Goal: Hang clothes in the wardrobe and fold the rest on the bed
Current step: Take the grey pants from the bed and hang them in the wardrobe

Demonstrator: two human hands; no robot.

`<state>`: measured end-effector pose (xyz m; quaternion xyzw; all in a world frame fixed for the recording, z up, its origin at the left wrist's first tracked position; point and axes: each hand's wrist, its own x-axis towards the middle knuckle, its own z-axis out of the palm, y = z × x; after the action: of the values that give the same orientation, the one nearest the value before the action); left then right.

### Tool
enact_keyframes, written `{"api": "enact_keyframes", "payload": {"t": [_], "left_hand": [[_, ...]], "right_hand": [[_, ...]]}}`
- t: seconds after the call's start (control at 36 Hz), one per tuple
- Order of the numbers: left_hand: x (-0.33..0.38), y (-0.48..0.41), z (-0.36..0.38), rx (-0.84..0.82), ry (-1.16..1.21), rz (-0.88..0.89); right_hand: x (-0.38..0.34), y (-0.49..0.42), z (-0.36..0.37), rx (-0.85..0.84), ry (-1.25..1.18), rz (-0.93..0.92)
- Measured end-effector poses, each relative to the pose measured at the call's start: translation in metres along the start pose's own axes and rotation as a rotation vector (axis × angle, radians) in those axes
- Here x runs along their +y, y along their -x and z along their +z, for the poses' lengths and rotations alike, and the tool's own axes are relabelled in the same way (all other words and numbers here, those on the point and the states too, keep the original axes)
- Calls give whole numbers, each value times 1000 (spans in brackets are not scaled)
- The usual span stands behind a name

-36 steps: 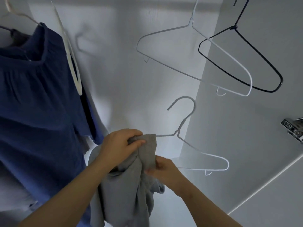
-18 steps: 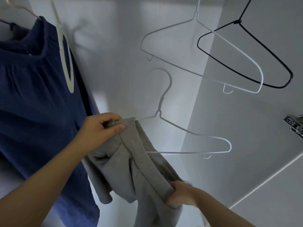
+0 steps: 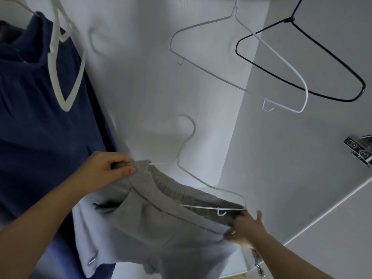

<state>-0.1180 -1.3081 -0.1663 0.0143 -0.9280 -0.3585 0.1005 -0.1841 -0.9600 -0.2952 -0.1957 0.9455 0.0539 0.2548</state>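
Left hand curls round the waistband of the grey shorts at the left end of the wire hanger. Right hand pinches the waistband at the hanger's right end. The hanger slopes down rightward with its hook pointing up. The left hand is nearer the hook, so it probably leads the lift.

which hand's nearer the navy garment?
Left. The left hand grips the grey shorts right beside the navy garment; the right hand holds their far end, well away.
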Motion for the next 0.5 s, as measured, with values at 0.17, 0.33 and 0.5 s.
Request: {"api": "enact_keyframes", "payload": {"t": [0.17, 0.33, 0.5], "left_hand": [[-17, 4, 3, -95, -207, 14], [-28, 6, 19, -146, -326, 30], [-20, 1, 37, -142, -350, -12]], "right_hand": [[12, -6, -1, 120, 12, 59], [15, -21, -1, 352, -174, -20], [-7, -20, -28, 832, -430, -301]]}}
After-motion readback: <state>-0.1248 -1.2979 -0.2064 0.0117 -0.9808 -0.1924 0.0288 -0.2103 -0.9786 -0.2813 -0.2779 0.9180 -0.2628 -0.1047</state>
